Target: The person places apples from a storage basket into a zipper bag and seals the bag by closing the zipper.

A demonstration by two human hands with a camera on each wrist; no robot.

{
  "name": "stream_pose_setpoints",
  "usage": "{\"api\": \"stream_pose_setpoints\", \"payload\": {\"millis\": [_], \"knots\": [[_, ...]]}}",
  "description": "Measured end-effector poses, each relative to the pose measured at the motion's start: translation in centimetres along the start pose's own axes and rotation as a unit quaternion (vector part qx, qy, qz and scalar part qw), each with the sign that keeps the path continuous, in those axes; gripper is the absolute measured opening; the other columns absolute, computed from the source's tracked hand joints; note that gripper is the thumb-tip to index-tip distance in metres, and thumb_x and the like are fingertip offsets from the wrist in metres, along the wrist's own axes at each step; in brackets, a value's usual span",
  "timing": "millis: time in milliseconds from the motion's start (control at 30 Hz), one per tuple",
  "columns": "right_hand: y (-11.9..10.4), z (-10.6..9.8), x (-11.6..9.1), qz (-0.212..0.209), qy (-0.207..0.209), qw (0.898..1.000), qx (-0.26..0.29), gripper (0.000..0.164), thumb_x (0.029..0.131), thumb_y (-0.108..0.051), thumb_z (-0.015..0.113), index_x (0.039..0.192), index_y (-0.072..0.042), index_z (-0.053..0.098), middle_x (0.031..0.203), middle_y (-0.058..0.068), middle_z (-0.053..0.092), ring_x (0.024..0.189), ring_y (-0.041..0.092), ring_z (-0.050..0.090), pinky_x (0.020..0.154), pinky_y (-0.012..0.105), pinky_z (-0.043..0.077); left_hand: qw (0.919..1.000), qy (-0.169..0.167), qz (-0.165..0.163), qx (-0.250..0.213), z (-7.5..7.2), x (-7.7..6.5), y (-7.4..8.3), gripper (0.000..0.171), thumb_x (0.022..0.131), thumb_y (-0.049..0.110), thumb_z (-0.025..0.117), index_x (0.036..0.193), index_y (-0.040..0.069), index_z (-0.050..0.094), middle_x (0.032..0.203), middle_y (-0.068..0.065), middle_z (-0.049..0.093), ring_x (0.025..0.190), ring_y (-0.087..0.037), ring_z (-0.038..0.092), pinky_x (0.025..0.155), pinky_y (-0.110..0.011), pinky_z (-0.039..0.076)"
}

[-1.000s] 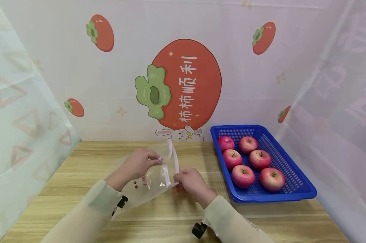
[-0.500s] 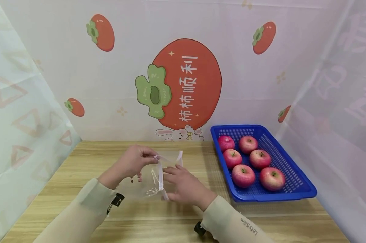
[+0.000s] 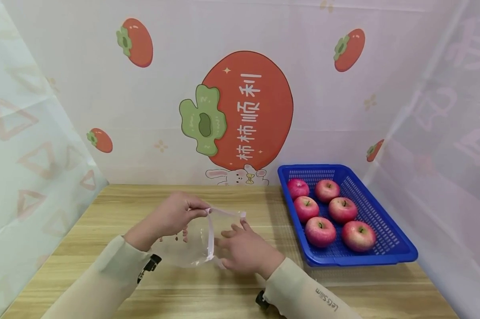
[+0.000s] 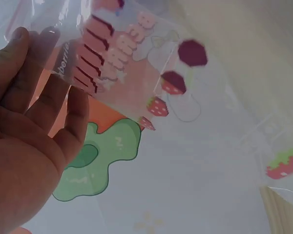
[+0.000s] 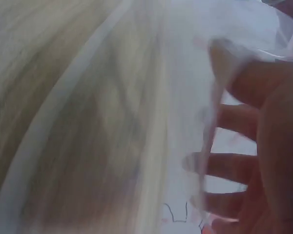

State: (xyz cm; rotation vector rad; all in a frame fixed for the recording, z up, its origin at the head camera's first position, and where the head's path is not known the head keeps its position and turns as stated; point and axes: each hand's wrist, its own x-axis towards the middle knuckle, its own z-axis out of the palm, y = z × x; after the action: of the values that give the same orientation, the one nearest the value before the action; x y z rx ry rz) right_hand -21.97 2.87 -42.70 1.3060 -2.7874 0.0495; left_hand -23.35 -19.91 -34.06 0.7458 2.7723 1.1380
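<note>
A clear plastic zip bag point(image 3: 184, 252) with a pale pink top strip and printed strawberries is held a little above the table, its mouth facing right. My left hand point(image 3: 175, 217) pinches the rim of the mouth between thumb and fingers. In the left wrist view the printed film point(image 4: 112, 53) passes in front of those fingers. My right hand point(image 3: 245, 248) has its fingers spread at the mouth, fingertips right at the pink rim. The right wrist view shows the spread fingers point(image 5: 229, 165) along the blurred edge of the bag.
On the right a blue plastic basket point(image 3: 399, 254) holds several red apples point(image 3: 320, 231). The wooden table point(image 3: 208, 297) ends at a white backdrop with a large printed persimmon point(image 3: 256, 110). Fabric walls stand on both sides.
My right hand has gone from pinching the bag's edge to spread fingers at its mouth, and the mouth now gapes wider. My left hand moved slightly left, still pinching the rim.
</note>
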Motion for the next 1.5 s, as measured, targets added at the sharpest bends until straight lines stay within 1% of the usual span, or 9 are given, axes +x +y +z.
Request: {"api": "stream_pose_setpoints", "payload": {"millis": [167,400,600,700,867,1133,1300,1433,1500], "knots": [[-0.6,0.1,0.6,-0.022,0.040,0.999,-0.011,0.060,0.091,-0.061,0.062,0.141,-0.028,0.058,0.141,-0.005,0.055,0.132,0.024,0.048,0.105,0.072,0.025,0.9994,-0.014,0.028,-0.014,0.5,-0.1,0.3,0.015,0.095,0.012,0.070,0.107,0.016,0.079,0.105,-0.001,0.071,0.044,-0.019,0.059,0.039,-0.035,0.051],[-0.8,0.2,0.5,0.004,-0.001,1.000,0.003,0.094,0.071,-0.086,0.059,0.153,-0.046,0.035,0.163,0.012,0.019,0.141,0.050,0.023,0.101,0.080,0.014,0.9891,0.006,0.108,0.100,0.5,0.0,0.7,0.015,0.091,0.013,0.074,0.104,0.014,0.080,0.098,0.009,0.073,0.083,-0.008,0.067,0.077,-0.034,0.056],[-0.9,-0.3,0.5,0.022,-0.032,0.999,0.011,0.103,0.067,-0.085,0.063,0.155,-0.047,0.025,0.163,0.015,0.016,0.142,0.050,0.023,0.102,0.078,0.017,0.9833,0.007,0.131,0.126,0.6,0.0,0.5,0.017,0.089,0.013,0.075,0.106,0.014,0.080,0.100,0.008,0.073,0.093,-0.011,0.068,0.081,-0.036,0.055],[-0.9,-0.2,0.6,0.021,-0.035,0.999,-0.018,0.087,0.079,-0.071,0.064,0.155,-0.038,0.035,0.158,0.010,0.033,0.139,0.041,0.035,0.104,0.075,0.022,0.9848,0.012,0.125,0.120,0.7,-0.1,0.5,0.017,0.089,0.013,0.075,0.105,0.015,0.080,0.100,0.009,0.073,0.094,-0.011,0.068,0.081,-0.036,0.055],[-0.7,0.4,0.9,-0.005,-0.006,1.000,-0.015,0.051,0.096,-0.052,0.058,0.141,-0.027,0.058,0.125,-0.005,0.065,0.116,0.017,0.060,0.108,0.060,0.033,0.9873,0.025,0.117,0.105,0.7,-0.1,0.7,0.013,0.089,0.012,0.075,0.101,0.015,0.081,0.095,0.010,0.073,0.090,-0.009,0.068,0.079,-0.034,0.056],[-1.3,0.7,0.9,0.035,-0.058,0.996,0.053,0.086,0.073,-0.087,0.055,0.149,-0.051,0.038,0.156,-0.002,0.038,0.132,0.051,0.040,0.105,0.077,0.006,0.9813,0.053,0.143,0.118,0.2,-0.1,0.8,0.011,0.087,0.007,0.077,0.095,0.013,0.081,0.090,0.007,0.074,0.086,-0.012,0.070,0.075,-0.034,0.057],[-0.8,0.6,1.0,0.013,-0.023,0.999,0.027,0.067,0.089,-0.069,0.056,0.150,-0.042,0.044,0.153,-0.004,0.042,0.136,0.037,0.042,0.107,0.072,0.018,0.9810,0.053,0.137,0.127,0.0,-0.3,0.9,0.013,0.086,0.008,0.077,0.097,0.014,0.081,0.092,0.008,0.074,0.088,-0.013,0.070,0.076,-0.035,0.057],[0.0,-0.3,0.7,-0.024,0.026,0.996,0.088,0.046,0.099,-0.043,0.060,0.142,-0.029,0.058,0.143,-0.006,0.054,0.133,0.016,0.047,0.107,0.067,0.028,0.9806,0.046,0.129,0.140,-0.1,-0.2,0.6,0.014,0.088,0.009,0.076,0.100,0.013,0.081,0.096,0.006,0.074,0.091,-0.015,0.070,0.078,-0.037,0.057],[0.3,-0.8,0.4,-0.035,0.026,0.992,0.119,0.045,0.098,-0.046,0.061,0.138,-0.027,0.063,0.140,-0.004,0.056,0.131,0.017,0.049,0.107,0.069,0.025,0.9808,0.050,0.121,0.145,-0.4,-0.2,0.4,0.015,0.088,0.009,0.075,0.102,0.013,0.081,0.097,0.005,0.074,0.091,-0.016,0.070,0.078,-0.037,0.056]]}}
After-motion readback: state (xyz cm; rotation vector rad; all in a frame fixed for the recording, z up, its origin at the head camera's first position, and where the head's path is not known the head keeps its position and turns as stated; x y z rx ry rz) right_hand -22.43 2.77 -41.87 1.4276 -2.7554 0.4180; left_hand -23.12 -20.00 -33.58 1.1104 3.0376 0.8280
